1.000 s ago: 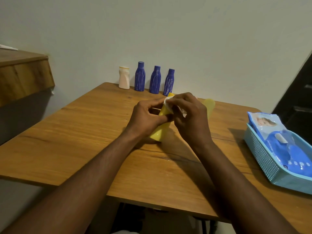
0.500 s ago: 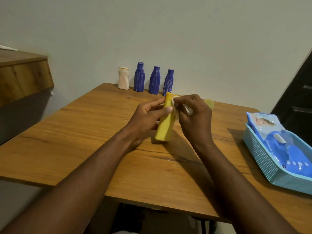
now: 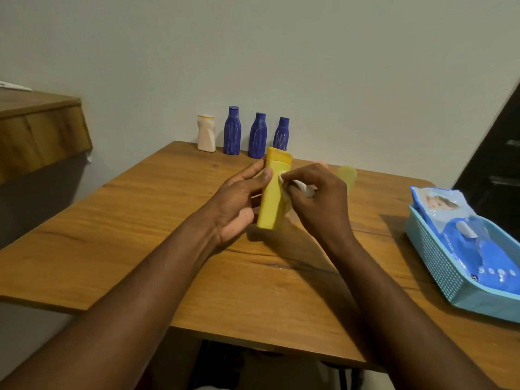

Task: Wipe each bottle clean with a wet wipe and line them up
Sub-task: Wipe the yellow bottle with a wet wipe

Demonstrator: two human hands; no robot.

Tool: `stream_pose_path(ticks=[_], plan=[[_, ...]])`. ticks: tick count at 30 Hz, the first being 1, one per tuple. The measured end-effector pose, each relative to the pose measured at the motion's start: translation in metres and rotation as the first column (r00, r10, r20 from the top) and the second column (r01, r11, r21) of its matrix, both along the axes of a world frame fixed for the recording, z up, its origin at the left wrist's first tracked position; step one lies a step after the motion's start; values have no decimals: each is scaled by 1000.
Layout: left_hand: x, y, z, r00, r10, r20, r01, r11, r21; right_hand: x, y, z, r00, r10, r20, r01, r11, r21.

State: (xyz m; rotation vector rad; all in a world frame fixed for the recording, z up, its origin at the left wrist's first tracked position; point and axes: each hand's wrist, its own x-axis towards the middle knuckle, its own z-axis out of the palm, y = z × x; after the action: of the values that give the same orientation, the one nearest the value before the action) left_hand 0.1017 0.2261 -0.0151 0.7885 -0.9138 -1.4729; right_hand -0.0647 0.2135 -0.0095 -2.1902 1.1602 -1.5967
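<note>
— Above the middle of the wooden table (image 3: 112, 235), what does the person hold?

— A yellow bottle (image 3: 272, 195), between both hands. Its long axis is close to upright, with the orange-yellow cap end up and away from the camera and the flat base down toward the tabletop. The top leans a little to the right. Whether the base touches the wood I cannot tell.

— How do the hands sit on it?

— The left hand (image 3: 239, 201) grips the bottle from the left, thumb laid across the front below the cap, fingers curled round behind. The right hand (image 3: 318, 201) pinches a bunched white wet wipe (image 3: 284, 182) and presses it to the bottle's right side, just under the cap.

— And the others?

— Along the far edge by the wall stands a row, all upright, caps up: a white bottle (image 3: 206, 133) at the left, then a first blue bottle (image 3: 232, 130), a second blue bottle (image 3: 257, 136) and a third blue bottle (image 3: 281, 133). The third is partly behind the yellow cap. A second yellow bottle (image 3: 347, 175) shows past the right hand, mostly hidden, so its pose is unclear.

— Anything to the right?

— A light blue basket (image 3: 439, 266) sits at the table's right edge, with a blue pack of wipes (image 3: 478, 249) lying in it.
</note>
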Motion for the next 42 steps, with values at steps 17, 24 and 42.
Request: stream_pose_path(ticks=[17,24,42], plan=[[2,2,0,999,-21,-29,22,999,40,-4,-6,1,999,37,15,-38,997,62],[0,4,-1,998,-55,12,54,994,94,-1,0,3,991,127,30,-128,991,25],[3,3,2,998,68,9,-69,977,200,-4,-2,-2,969,246,10,-245,955,169]])
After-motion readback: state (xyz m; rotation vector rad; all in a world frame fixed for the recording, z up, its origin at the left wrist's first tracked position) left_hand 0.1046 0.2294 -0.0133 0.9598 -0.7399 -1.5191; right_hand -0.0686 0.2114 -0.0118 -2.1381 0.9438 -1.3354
